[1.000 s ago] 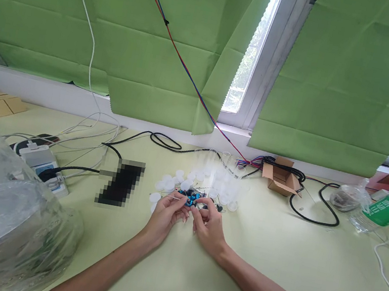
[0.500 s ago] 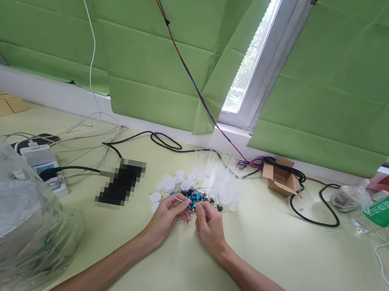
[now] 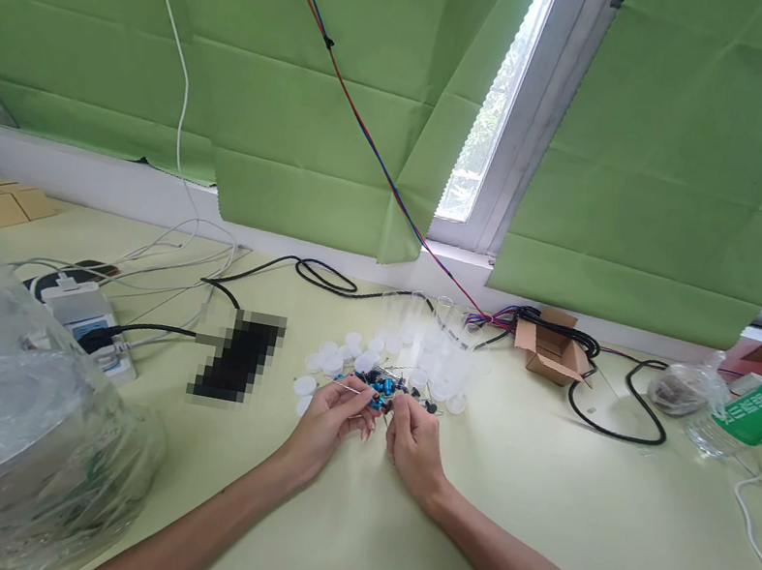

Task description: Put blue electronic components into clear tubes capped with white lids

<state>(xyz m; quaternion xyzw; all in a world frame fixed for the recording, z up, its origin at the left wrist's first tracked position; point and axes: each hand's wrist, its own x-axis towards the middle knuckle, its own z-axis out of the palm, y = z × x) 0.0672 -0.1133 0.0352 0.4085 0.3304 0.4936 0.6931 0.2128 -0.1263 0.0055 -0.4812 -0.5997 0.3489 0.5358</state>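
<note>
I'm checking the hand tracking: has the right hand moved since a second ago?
Yes, slightly. The right hand has drifted left toward the left hand, away from the cardboard box, which has stayed put.

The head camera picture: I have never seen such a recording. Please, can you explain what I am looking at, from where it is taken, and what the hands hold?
The camera sits on a person's head and looks down at a pale green table. No machine is here, only two bare hands. The left hand and the right hand meet over a small pile of blue electronic parts, pinching some by thin wire legs. White plastic caps lie around the pile. Behind are black cables, a small cardboard box and green curtains.
</note>
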